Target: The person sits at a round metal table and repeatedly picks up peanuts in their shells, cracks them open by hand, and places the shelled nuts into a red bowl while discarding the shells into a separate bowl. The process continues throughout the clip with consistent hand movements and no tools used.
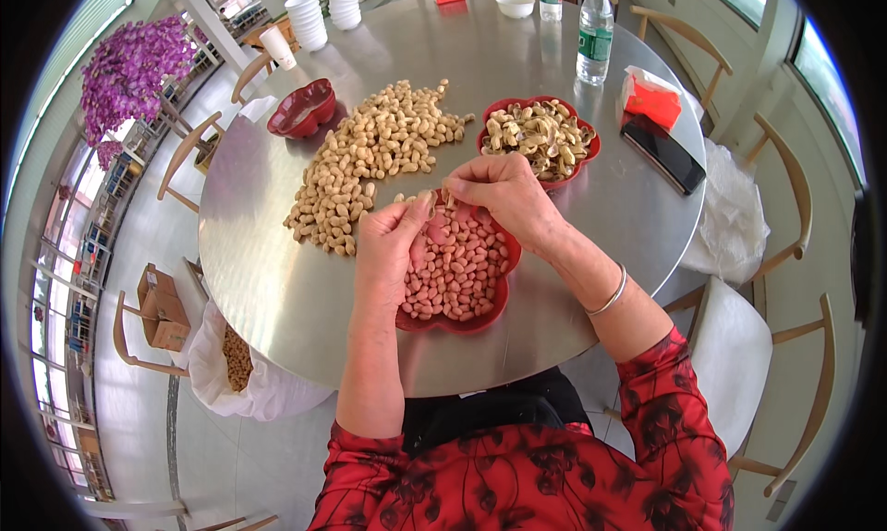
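Note:
My left hand (391,243) and my right hand (502,193) are close together over the far edge of a red lobed bowl (500,309) of shelled pink peanuts (461,267). Thumb and forefinger of my left hand pinch a piece of peanut shell (431,199). Between my right thumb and fingers is another piece of peanut shell (448,197). A heap of unshelled peanuts (378,139) lies on the metal table beyond my left hand. Beyond my right hand stands a second red bowl (589,155), filled with empty peanut shells (537,136).
On the round metal table (277,309) are an empty red bowl (303,109), a phone (664,153), a red tissue pack (651,101), water bottles (594,42) and stacked white cups (306,21). A white sack of peanuts (208,364) sits below the left edge. Wooden chairs surround the table.

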Tool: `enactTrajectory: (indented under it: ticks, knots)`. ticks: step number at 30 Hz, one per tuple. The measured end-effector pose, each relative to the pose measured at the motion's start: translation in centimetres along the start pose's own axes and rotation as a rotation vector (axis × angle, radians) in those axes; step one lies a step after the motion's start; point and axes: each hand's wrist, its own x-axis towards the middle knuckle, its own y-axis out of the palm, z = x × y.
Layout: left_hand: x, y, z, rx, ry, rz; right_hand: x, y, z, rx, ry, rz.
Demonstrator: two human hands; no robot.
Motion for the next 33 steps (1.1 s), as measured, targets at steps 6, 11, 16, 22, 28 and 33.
enactTrajectory:
  ticks: [6,11,16,22,28,33]
  knots:
    - [-0.2,0.3,-0.4,-0.123,-0.071,0.040,-0.1,0.1,0.0,0.169,0.024,0.066]
    - [0.0,0.3,0.5,0.019,-0.006,-0.009,-0.2,0.6,0.0,0.226,0.086,0.096]
    - [-0.4,1.1,0.4,0.083,-0.007,-0.044,0.1,0.2,-0.4,0.337,0.179,0.191]
    - [-0.4,1.1,0.0,-0.064,-0.012,-0.070,-0.1,-0.6,0.8,0.291,0.172,0.129]
    - [-0.4,0.2,-0.5,-0.206,0.078,-0.239,2.3,-5.2,0.1,-0.866,-0.555,-0.758]
    - [-0.9,-1.6,-2.0,-0.184,0.084,-0.220,3.0,-7.9,-1.4,-1.294,-0.307,-0.718]
